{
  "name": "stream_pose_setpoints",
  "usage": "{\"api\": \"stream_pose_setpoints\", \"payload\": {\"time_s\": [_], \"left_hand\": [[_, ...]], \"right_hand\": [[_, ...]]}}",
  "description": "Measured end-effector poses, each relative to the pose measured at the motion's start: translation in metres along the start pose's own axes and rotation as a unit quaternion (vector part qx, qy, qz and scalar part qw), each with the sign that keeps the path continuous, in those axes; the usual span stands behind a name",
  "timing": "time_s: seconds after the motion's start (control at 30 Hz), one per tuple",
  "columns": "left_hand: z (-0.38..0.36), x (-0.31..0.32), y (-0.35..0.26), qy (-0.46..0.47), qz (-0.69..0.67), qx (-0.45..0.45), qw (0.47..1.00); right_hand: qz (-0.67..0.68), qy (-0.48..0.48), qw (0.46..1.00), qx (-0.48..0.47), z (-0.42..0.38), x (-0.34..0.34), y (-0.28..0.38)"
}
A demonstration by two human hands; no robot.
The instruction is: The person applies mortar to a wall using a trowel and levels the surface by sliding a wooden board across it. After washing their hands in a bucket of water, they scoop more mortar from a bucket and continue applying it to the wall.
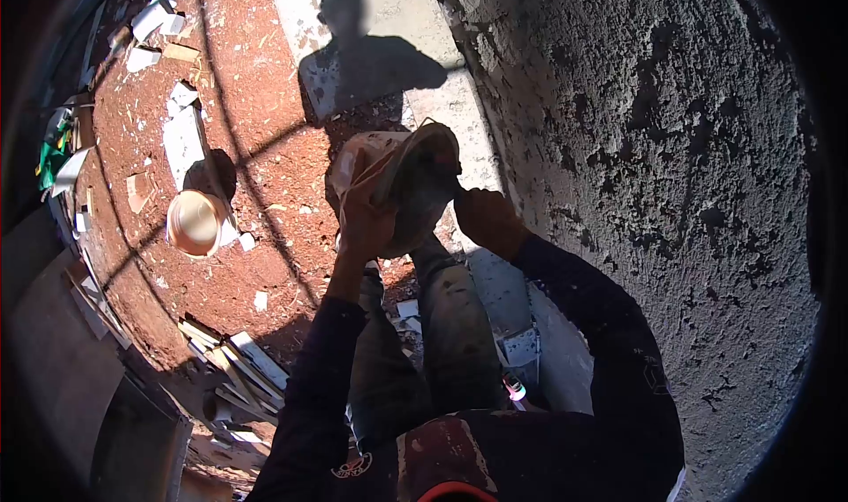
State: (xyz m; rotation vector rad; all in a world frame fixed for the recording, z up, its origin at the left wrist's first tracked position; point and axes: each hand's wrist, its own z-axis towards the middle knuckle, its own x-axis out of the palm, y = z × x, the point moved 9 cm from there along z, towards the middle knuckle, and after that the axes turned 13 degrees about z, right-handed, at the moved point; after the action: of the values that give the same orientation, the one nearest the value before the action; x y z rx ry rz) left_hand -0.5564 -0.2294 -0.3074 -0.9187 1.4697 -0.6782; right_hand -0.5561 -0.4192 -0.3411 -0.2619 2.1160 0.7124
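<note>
A pale, dirt-smeared bucket [364, 151] is held tilted in front of my legs, its round mouth turned toward me and to the right. My left hand [367, 215] grips the bucket's left side near the rim, fingers spread along its wall. Close to the right edge of the mouth is my right hand [490, 222], closed in a fist. Whatever that fist holds is lost in shadow. The bucket's inside is dark, so its contents cannot be made out.
A rough grey plastered wall [654, 149] rises close on my right. A second bucket [195, 223] stands on the reddish ground to the left, near a white board [184, 149]. Wood scraps [234, 365] lie at the lower left. A pale slab [300, 25] lies ahead.
</note>
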Motion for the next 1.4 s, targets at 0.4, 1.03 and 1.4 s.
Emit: {"api": "stream_pose_setpoints", "payload": {"time_s": [0.4, 1.03, 1.4], "left_hand": [[-0.042, -0.058, 0.009, 0.012, -0.118, -0.003, 0.993], [-0.21, -0.069, 0.243, -0.259, -0.126, -0.386, 0.876], [-0.208, 0.034, 0.157, -0.191, -0.081, -0.38, 0.902]], "right_hand": [[0.215, -0.013, 0.962, 0.166, -0.076, 0.068, 0.056], [0.692, 0.047, 0.705, 0.148, 0.044, 0.19, -0.131], [0.315, -0.036, 0.936, 0.153, -0.121, -0.034, -0.127]]}}
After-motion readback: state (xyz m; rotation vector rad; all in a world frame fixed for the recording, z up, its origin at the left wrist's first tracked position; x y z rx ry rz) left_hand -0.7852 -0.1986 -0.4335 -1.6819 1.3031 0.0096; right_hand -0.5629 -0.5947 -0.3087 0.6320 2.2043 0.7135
